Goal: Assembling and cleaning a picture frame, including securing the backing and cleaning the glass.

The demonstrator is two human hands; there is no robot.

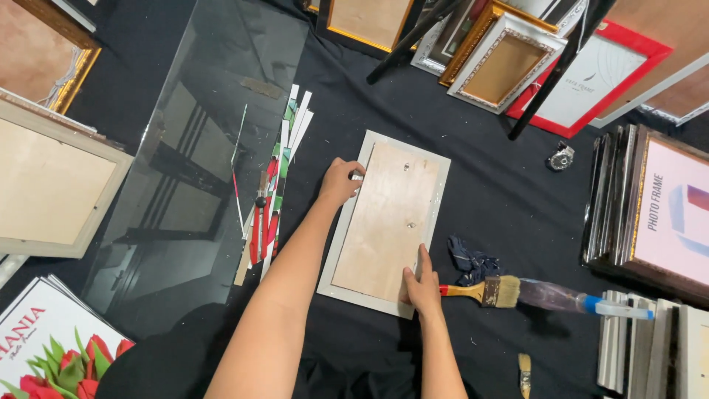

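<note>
A picture frame (443, 185) lies face down on black cloth, its pale grey border around a plywood backing board (384, 222). My left hand (341, 181) rests on the frame's left edge near the top, fingers pinched on a small metal piece there; what it is I cannot tell. My right hand (422, 284) lies flat on the backing board at the lower right corner, fingers spread.
A glass sheet (199, 148) lies to the left, with several paper strips (277, 185) and a cutter beside it. A paintbrush (491, 290), a dark rag (471, 262) and a spray bottle (569, 298) sit to the right. Stacked frames (650, 207) ring the work area.
</note>
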